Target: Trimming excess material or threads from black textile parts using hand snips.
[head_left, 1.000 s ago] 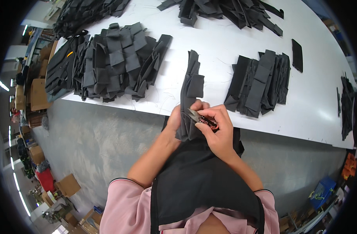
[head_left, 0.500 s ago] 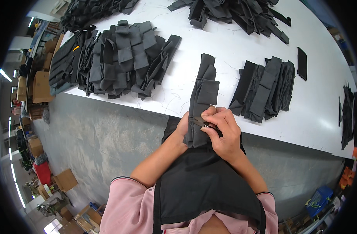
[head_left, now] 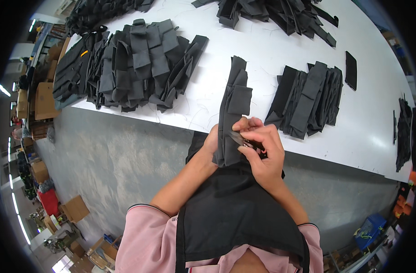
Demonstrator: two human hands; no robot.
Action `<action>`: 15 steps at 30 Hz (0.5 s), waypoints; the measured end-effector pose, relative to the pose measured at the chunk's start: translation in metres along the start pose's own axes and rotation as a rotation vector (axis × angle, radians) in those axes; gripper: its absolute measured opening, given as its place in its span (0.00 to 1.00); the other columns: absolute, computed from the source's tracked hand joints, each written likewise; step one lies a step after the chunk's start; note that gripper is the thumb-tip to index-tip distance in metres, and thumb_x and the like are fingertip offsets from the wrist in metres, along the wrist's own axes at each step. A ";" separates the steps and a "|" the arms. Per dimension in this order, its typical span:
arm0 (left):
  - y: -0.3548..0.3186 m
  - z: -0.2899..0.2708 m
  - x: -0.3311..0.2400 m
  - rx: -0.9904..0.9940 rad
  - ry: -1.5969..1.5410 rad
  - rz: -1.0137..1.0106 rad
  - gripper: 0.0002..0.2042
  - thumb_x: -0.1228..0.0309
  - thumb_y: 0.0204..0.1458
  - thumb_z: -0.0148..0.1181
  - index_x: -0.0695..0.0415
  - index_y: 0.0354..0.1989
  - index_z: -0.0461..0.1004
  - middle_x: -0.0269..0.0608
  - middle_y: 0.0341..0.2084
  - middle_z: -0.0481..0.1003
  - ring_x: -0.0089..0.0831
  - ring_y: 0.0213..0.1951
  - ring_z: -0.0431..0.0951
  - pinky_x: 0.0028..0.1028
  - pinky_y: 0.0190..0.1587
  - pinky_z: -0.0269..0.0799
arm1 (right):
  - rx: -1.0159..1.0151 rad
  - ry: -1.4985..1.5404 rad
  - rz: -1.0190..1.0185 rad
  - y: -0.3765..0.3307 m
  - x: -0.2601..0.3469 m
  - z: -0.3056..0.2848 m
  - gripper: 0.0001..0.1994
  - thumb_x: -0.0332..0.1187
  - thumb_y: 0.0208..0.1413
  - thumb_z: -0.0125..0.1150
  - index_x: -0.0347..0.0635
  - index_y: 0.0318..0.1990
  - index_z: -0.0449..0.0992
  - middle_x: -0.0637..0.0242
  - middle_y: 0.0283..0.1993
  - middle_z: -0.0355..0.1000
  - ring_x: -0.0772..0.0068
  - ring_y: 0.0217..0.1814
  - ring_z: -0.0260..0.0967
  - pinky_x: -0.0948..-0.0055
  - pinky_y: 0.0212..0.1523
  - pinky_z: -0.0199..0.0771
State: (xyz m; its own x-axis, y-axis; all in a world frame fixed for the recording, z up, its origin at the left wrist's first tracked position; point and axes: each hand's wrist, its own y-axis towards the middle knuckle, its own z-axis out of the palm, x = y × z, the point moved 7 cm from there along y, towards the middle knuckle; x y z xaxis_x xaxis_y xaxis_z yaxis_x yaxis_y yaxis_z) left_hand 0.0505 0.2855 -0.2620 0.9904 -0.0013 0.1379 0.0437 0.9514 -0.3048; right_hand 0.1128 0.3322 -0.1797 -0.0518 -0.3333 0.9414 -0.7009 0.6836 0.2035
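The dark fabric strip [head_left: 231,113] was gripped at the white table [head_left: 262,68] edge by the left hand [head_left: 215,143]; small snips [head_left: 246,142] were clenched in the right hand [head_left: 262,152]. Since the earlier frame, little had shifted.

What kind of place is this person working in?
Most likely a garment or sewing workshop. A long white table holds stacks of cut dark fabric pieces, the hands work one dark fabric piece with a small tool, and cardboard boxes line the concrete floor.
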 end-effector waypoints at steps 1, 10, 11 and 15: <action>0.002 -0.004 -0.001 0.083 -0.024 -0.015 0.16 0.62 0.60 0.35 0.54 0.22 0.64 0.42 0.34 0.67 0.37 0.41 0.71 0.38 0.47 0.71 | 0.043 0.026 0.010 0.005 -0.004 0.007 0.10 0.18 0.41 0.62 0.36 0.34 0.74 0.65 0.33 0.65 0.72 0.33 0.65 0.76 0.32 0.67; -0.016 0.005 -0.021 -0.566 0.792 0.136 0.22 0.55 0.62 0.38 0.62 0.35 0.70 0.44 0.38 0.71 0.34 0.39 0.73 0.32 0.44 0.71 | 0.092 0.092 0.200 0.013 -0.017 0.010 0.17 0.22 0.44 0.63 0.35 0.43 0.67 0.63 0.31 0.67 0.75 0.27 0.66 0.79 0.28 0.66; -0.016 0.000 -0.022 -0.548 0.829 0.191 0.27 0.51 0.61 0.36 0.66 0.46 0.68 0.48 0.43 0.71 0.34 0.45 0.73 0.32 0.47 0.70 | 0.108 0.063 0.242 0.014 -0.029 0.015 0.19 0.23 0.46 0.62 0.35 0.46 0.64 0.63 0.30 0.70 0.78 0.28 0.69 0.79 0.29 0.68; -0.017 0.017 -0.027 -0.131 0.625 0.274 0.27 0.53 0.60 0.40 0.67 0.55 0.61 0.56 0.51 0.68 0.40 0.50 0.73 0.37 0.49 0.72 | 0.158 0.343 0.413 -0.009 -0.036 0.013 0.16 0.22 0.48 0.61 0.35 0.45 0.64 0.62 0.34 0.72 0.79 0.38 0.72 0.79 0.34 0.71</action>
State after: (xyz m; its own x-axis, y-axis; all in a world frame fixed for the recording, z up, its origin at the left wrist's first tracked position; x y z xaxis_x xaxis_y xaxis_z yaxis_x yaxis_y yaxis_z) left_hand 0.0207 0.2743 -0.2445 0.8560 0.0195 -0.5166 -0.2423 0.8979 -0.3676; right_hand 0.1119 0.3300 -0.2187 -0.1284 0.1901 0.9733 -0.7707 0.5986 -0.2185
